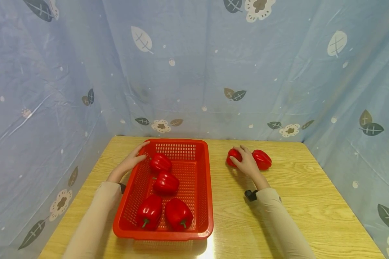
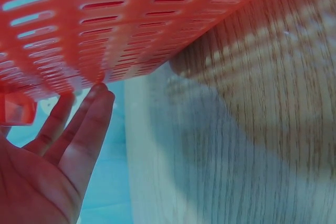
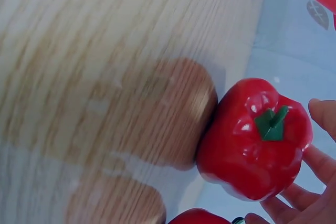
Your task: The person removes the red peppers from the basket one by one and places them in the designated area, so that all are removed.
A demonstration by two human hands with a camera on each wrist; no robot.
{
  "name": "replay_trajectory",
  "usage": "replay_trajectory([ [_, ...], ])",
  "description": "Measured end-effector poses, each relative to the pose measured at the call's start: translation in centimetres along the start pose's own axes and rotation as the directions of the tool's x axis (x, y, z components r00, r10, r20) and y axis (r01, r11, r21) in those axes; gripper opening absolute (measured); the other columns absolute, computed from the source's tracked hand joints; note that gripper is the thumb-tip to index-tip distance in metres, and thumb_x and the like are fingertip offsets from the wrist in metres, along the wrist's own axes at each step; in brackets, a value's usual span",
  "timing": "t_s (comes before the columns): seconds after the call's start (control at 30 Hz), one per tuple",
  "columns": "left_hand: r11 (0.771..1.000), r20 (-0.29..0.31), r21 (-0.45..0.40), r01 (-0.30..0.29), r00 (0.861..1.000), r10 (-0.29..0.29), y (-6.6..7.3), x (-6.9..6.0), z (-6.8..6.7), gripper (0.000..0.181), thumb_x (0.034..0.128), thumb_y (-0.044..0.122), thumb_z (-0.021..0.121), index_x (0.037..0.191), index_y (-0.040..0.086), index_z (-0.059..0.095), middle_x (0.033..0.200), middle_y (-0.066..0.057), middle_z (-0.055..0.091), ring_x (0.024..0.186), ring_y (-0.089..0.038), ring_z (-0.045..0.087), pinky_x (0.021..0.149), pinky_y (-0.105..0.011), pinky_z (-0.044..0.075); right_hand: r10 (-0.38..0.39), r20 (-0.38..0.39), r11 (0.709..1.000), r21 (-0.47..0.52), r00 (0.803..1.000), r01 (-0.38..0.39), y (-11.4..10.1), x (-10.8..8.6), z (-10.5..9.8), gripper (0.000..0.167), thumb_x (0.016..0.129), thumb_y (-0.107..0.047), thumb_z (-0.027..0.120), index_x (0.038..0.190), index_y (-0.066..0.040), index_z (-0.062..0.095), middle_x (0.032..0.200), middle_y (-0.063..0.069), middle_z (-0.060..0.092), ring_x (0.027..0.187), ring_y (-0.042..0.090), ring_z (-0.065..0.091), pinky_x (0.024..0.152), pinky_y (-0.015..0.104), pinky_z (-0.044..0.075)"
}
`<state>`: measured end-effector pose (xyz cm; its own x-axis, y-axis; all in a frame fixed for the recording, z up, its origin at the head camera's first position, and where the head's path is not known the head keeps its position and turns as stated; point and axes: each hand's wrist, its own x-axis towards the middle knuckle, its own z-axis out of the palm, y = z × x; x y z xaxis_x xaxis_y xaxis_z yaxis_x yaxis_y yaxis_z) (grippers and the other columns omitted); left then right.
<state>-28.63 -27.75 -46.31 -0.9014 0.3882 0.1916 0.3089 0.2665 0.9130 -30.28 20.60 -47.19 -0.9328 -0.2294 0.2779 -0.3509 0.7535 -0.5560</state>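
Note:
My right hand (image 1: 247, 164) reaches over a red bell pepper (image 3: 252, 140) on the table, thumb and fingers about its upper part. That pepper's green stem faces the right wrist camera. Beside it lies a second red bell pepper (image 1: 262, 159), partly hidden by the hand in the head view. My left hand (image 1: 129, 163) rests at the left rim of a red plastic basket (image 1: 208, 187), its fingers fairly straight. In the left wrist view those fingers (image 2: 89, 124) lie along the slotted outer wall. Several red bell peppers (image 1: 166, 182) lie inside the basket.
The wooden table (image 1: 298, 201) carries the basket on the left and the two loose peppers on the right. A blue patterned curtain (image 1: 188, 79) hangs behind the table and along both sides.

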Motion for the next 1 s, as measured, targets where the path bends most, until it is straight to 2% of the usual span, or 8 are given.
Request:
replay_trajectory([
  [0.27, 1.0, -0.003, 0.03, 0.002, 1.0, -0.002, 0.3, 0.1, 0.0, 0.059, 0.0926, -0.002, 0.042, 0.147, 0.001, 0.017, 0.145, -0.028, 0.025, 0.113, -0.041, 0.045, 0.08, -0.02, 0.045, -0.018, -0.004, 1.0, -0.001, 1.0, 0.018, -0.6, 0.2, -0.3, 0.052, 0.089, -0.029, 0.06, 0.134, -0.004, 0.048, 0.142, 0.028, 0.033, 0.128, 0.045, 0.032, 0.1, 0.061, 0.029],
  [0.37, 1.0, -0.003, 0.019, 0.017, 1.0, -0.017, 0.4, 0.0, 0.0, 0.059, 0.0928, -0.002, 0.042, 0.147, 0.001, 0.017, 0.144, -0.029, 0.026, 0.109, -0.035, 0.048, 0.078, -0.02, 0.046, -0.033, -0.007, 0.999, 0.015, 0.999, 0.034, -1.1, 0.4, -0.6, 0.052, 0.089, -0.028, 0.06, 0.134, -0.003, 0.047, 0.142, 0.027, 0.032, 0.129, 0.044, 0.031, 0.1, 0.061, 0.029],
  [0.57, 0.999, 0.0, 0.001, 0.033, 0.999, -0.033, 0.4, 0.0, 0.1, 0.06, 0.0929, -0.001, 0.042, 0.147, 0.004, 0.018, 0.142, -0.028, 0.029, 0.099, -0.012, 0.051, 0.078, -0.02, 0.046, -0.075, -0.03, 0.997, 0.007, 0.997, 0.075, -2.1, 0.8, -0.9, 0.052, 0.089, -0.026, 0.061, 0.132, -0.002, 0.048, 0.139, 0.026, 0.037, 0.127, 0.043, 0.034, 0.1, 0.06, 0.031],
  [0.73, 0.999, 0.009, -0.022, 0.029, 1.0, -0.029, 0.3, 0.0, 0.0, 0.06, 0.0928, -0.001, 0.041, 0.147, 0.004, 0.017, 0.14, -0.03, 0.031, 0.095, -0.009, 0.052, 0.077, -0.021, 0.047, -0.101, -0.038, 0.995, -0.018, 0.994, 0.101, -3.1, 1.2, -1.0, 0.052, 0.088, -0.028, 0.061, 0.132, -0.003, 0.049, 0.138, 0.026, 0.039, 0.127, 0.042, 0.034, 0.1, 0.06, 0.03],
  [0.9, 1.0, 0.01, -0.008, 0.017, 1.0, -0.017, 0.3, 0.1, 0.0, 0.06, 0.0931, 0.0, 0.042, 0.147, 0.003, 0.017, 0.141, -0.03, 0.029, 0.098, -0.012, 0.052, 0.078, -0.02, 0.046, -0.12, -0.018, 0.992, -0.047, 0.993, 0.119, -4.6, 1.8, -1.3, 0.052, 0.089, -0.032, 0.06, 0.132, -0.005, 0.049, 0.14, 0.023, 0.038, 0.128, 0.041, 0.035, 0.101, 0.057, 0.03],
  [1.0, 1.0, 0.012, -0.004, 0.01, 1.0, -0.01, 0.1, 0.1, 0.0, 0.06, 0.0934, 0.0, 0.042, 0.147, 0.002, 0.017, 0.143, -0.03, 0.028, 0.105, -0.022, 0.05, 0.08, -0.019, 0.045, -0.128, 0.009, 0.991, -0.048, 0.992, 0.129, -5.5, 2.2, -1.5, 0.053, 0.09, -0.034, 0.058, 0.134, -0.007, 0.048, 0.142, 0.022, 0.037, 0.129, 0.04, 0.035, 0.102, 0.056, 0.03],
])
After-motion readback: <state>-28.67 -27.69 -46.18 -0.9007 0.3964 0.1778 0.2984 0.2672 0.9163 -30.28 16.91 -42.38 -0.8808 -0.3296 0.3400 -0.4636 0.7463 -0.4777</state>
